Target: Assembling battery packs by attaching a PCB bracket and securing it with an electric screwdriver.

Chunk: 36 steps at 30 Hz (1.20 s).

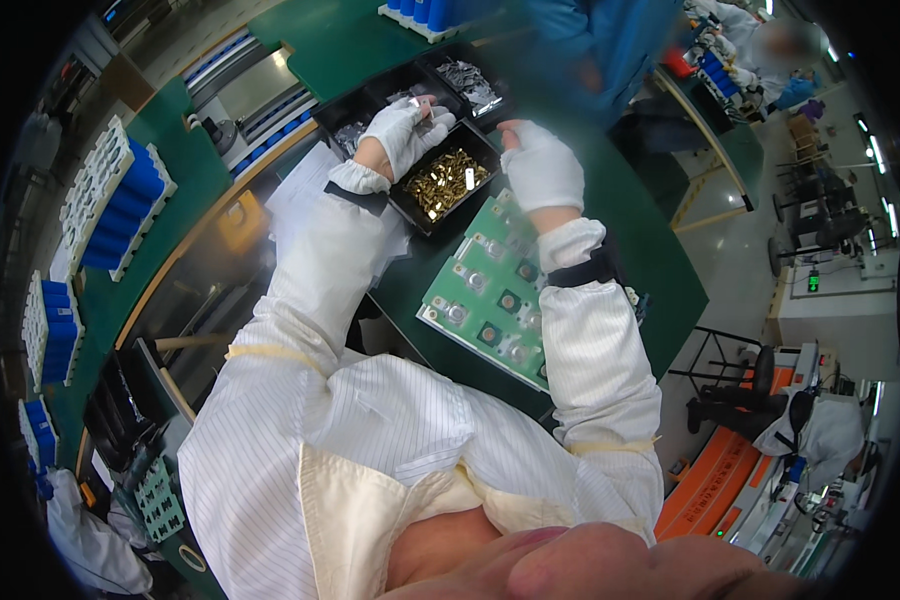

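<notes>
My left hand (407,134), in a white glove with bare fingertips, is above black parts bins. Its fingers are curled in a pinch, with a small shiny bit at the tips that I cannot make out. Just below it a black bin (422,222) holds many small brass-coloured pieces (438,186). My right hand (547,172), gloved the same way, is beyond the far end of a green panel (467,268). Its thumb and forefinger are pressed together; whatever is between them is hidden. Round metal-looking fittings sit across the panel, and my right forearm covers part of it.
Another black bin (500,108) holds grey metal pieces (467,82). White paper sheets (300,190) lie under my left arm. Blue cylinders in white holders (120,200) stand at the left. Across the green table (660,270) is a person in blue (595,50).
</notes>
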Motion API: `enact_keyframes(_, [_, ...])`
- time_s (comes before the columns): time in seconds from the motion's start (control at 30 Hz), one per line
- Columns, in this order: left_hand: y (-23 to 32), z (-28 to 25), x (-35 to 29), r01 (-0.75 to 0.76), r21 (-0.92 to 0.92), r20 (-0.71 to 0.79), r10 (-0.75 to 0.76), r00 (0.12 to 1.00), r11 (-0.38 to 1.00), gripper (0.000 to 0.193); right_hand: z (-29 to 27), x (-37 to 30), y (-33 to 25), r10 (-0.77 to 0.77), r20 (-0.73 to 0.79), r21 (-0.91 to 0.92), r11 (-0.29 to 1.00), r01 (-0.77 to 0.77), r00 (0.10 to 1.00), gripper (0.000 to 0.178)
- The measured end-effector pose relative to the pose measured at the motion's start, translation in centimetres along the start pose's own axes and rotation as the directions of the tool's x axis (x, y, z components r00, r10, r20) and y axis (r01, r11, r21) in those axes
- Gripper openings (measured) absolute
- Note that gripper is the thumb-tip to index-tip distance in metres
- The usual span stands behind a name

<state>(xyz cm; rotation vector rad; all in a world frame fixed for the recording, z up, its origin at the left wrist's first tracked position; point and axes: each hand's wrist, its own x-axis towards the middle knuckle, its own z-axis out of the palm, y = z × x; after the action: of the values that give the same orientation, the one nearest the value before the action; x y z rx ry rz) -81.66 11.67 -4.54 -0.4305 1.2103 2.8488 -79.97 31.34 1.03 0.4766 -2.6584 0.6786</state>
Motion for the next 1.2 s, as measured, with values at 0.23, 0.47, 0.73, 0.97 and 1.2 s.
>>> enact_keyframes(0.23, [-3.8,-0.2,0.7,0.166,0.604,0.091,-0.274,0.958,0.780,0.019,-0.1,0.0,0.1,0.006,0.014,-0.010,1.000,-0.006,1.000,0.017])
enact_keyframes(0.47, [-7.5,0.6,1.5,-0.167,0.922,0.172,-0.019,0.985,-0.350,0.038,-0.3,-0.2,0.0,-0.001,0.027,-0.011,1.000,0.001,1.000,0.016])
enact_keyframes(0.73, [-7.8,0.5,2.1,-0.232,0.928,0.240,-0.009,0.971,-0.291,0.037,0.3,0.2,0.6,-0.031,0.037,-0.025,0.999,0.032,0.999,0.017])
enact_keyframes(0.97, [-8.1,-0.1,2.9,-0.287,0.919,0.283,-0.053,0.958,-0.270,0.039,0.1,0.2,0.3,0.012,0.083,-0.044,0.999,-0.009,0.996,0.019])
enact_keyframes(1.2, [-8.6,-0.4,2.5,-0.291,0.917,0.285,-0.060,0.957,-0.275,0.030,-0.3,-0.5,0.0,0.016,0.106,-0.076,0.997,-0.008,0.994,0.019])
